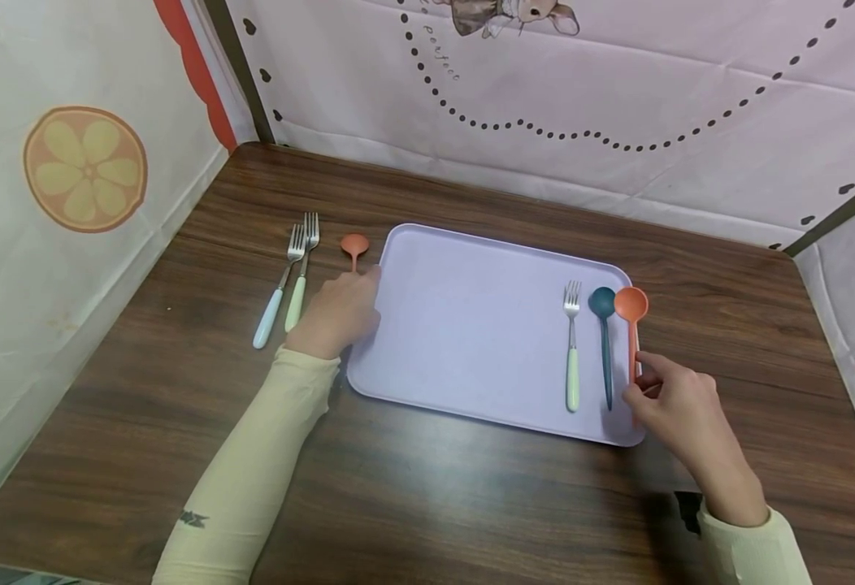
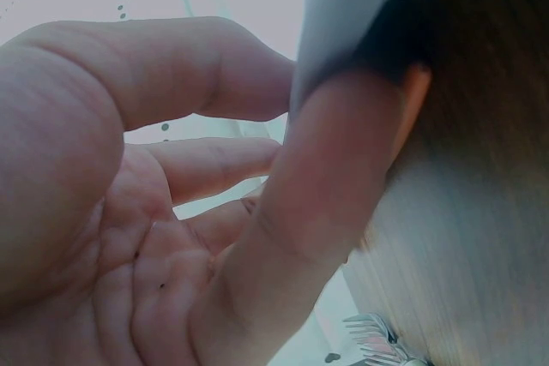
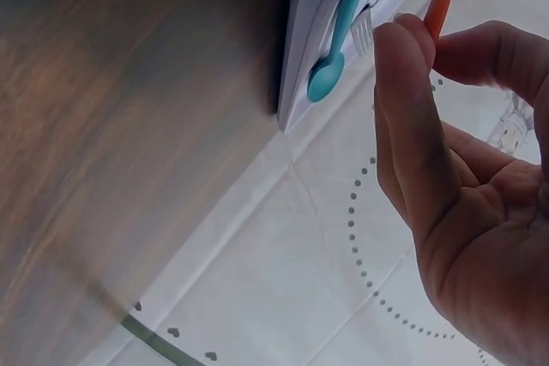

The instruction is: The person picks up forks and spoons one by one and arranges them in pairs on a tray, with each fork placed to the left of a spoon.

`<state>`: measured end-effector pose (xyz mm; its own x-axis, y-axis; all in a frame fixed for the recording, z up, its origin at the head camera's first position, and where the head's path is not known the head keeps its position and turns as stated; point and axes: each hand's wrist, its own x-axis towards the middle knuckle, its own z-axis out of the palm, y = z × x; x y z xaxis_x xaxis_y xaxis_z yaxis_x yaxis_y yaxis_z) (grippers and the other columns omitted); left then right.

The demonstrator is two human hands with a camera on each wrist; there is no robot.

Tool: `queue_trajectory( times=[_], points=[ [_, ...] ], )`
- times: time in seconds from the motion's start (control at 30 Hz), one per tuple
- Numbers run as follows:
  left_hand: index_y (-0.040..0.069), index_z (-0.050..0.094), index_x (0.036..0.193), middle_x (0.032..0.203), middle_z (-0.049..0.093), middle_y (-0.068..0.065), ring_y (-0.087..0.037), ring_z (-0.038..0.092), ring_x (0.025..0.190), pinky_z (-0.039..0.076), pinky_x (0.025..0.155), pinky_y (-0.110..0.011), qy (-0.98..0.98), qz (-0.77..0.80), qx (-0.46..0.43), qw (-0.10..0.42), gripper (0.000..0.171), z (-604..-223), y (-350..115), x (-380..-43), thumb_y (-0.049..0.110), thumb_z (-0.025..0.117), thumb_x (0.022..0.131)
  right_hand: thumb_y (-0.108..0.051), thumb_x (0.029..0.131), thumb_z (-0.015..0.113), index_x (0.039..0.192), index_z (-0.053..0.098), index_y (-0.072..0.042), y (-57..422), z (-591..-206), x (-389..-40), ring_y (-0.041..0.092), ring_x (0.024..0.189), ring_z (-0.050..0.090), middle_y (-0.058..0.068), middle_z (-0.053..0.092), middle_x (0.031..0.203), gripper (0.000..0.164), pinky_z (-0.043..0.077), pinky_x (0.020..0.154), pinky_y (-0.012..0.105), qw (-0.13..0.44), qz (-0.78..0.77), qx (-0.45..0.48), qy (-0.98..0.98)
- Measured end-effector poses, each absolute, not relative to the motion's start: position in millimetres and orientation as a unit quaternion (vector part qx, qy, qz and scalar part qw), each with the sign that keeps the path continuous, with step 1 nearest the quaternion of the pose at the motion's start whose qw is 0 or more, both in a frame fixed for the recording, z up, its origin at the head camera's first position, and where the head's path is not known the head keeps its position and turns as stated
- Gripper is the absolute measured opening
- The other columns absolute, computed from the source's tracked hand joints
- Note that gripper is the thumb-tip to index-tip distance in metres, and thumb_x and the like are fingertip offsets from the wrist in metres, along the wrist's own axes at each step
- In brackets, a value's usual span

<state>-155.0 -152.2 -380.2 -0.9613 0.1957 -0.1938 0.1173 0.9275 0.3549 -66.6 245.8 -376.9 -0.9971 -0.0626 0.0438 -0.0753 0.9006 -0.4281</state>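
My right hand [image 1: 683, 414] pinches the handle of an orange spoon [image 1: 631, 304] between thumb and fingers. That spoon overlaps the right rim of a pale purple tray [image 1: 464, 325] in the head view; its handle end [image 3: 441, 4] sticks up past the fingertips in the right wrist view. Left of it on the tray lie a dark teal spoon [image 1: 606, 349] and a fork with a light green handle [image 1: 572, 357]. At the tray's left edge, my left hand [image 1: 338, 315] grips the rim between thumb and index finger. Partly hidden behind this hand is another orange spoon [image 1: 354, 244].
On the wooden table [image 1: 427, 504], left of the tray, lie a fork with a light blue handle [image 1: 270, 317] and another green-handled fork [image 1: 296, 302], side by side. Printed cloth [image 1: 618, 73] hangs along the back, with more cloth [image 1: 10, 268] at the left side.
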Motion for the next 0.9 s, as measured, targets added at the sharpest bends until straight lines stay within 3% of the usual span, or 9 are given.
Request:
queue_trajectory(
  times=[0.9],
  points=[
    [-0.002,0.032,0.139,0.092,0.055,-0.019,-0.027,0.053,0.060,0.045,0.046,-0.036,0.976,0.170,0.078,0.111,0.058,-379,-152,-154,0.004,0.047,0.083,-0.006,0.076,0.059,0.119,0.056,0.003,227,-379,-72,0.011,0.060,0.059,0.010,0.066,0.077,0.045,0.048,0.043,0.028,-0.002,0.244,0.052,-0.968]
  ],
)
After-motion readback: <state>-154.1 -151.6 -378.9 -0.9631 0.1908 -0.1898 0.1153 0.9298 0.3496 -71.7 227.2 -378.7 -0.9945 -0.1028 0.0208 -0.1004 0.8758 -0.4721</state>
